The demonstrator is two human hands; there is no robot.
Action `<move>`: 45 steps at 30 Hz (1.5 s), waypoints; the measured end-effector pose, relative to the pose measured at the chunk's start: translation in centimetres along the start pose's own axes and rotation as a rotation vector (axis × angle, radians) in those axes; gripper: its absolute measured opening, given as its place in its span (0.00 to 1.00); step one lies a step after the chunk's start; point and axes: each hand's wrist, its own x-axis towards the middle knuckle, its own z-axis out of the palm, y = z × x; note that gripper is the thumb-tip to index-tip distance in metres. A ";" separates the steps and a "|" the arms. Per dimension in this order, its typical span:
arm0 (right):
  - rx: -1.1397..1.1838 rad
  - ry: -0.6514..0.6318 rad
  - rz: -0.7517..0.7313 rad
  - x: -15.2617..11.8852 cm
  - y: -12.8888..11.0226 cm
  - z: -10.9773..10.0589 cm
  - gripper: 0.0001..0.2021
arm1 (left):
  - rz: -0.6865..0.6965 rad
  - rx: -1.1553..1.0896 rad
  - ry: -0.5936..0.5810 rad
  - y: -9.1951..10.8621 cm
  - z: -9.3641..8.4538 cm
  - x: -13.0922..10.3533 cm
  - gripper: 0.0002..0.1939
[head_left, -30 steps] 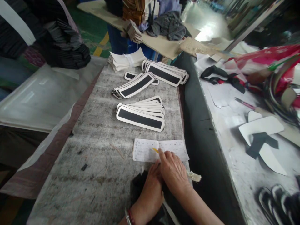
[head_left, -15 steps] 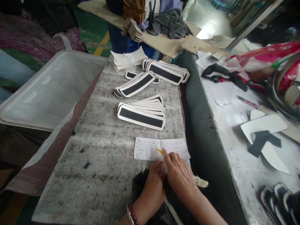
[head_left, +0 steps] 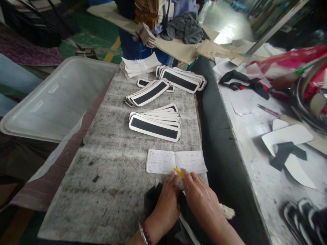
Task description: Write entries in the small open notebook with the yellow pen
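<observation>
An open booklet (head_left: 162, 160) with printed lines and some handwriting lies flat on the grey, stained board. My right hand (head_left: 200, 194) is closed around a yellow pen (head_left: 178, 172), whose tip points at the booklet's lower middle. My left hand (head_left: 168, 197) rests palm down at the booklet's lower edge, its fingers extended and close together beside my right hand. Beyond the booklet lies a fanned stack of white-edged black strips (head_left: 154, 127). Dark fabric (head_left: 152, 197) shows beneath my left hand.
More strips (head_left: 150, 92) and a tied bundle of white pieces (head_left: 140, 65) lie farther up the board (head_left: 102, 163). A large pale tub (head_left: 58, 98) stands at left. On the right, a white table (head_left: 245, 143) holds cut pieces and a pen.
My right hand has shifted slightly right and down, bringing the yellow pen's tip lower on the booklet. My left hand stays in nearly the same place.
</observation>
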 end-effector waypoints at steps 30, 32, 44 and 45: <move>-0.010 -0.250 0.104 3.6 -1.7 -1.1 0.06 | 0.074 -0.038 0.080 -0.3 0.5 0.1 0.33; -0.018 -0.246 0.080 3.6 -1.6 -0.6 0.11 | 0.051 -0.007 0.066 -0.7 0.7 -0.1 0.37; -0.022 -0.218 -0.014 4.0 -1.4 -0.1 0.19 | 0.001 0.045 0.022 -0.1 0.4 0.0 0.40; -0.026 -0.216 -0.006 4.1 -1.4 -0.1 0.17 | 0.001 0.042 0.023 -0.1 0.4 0.0 0.41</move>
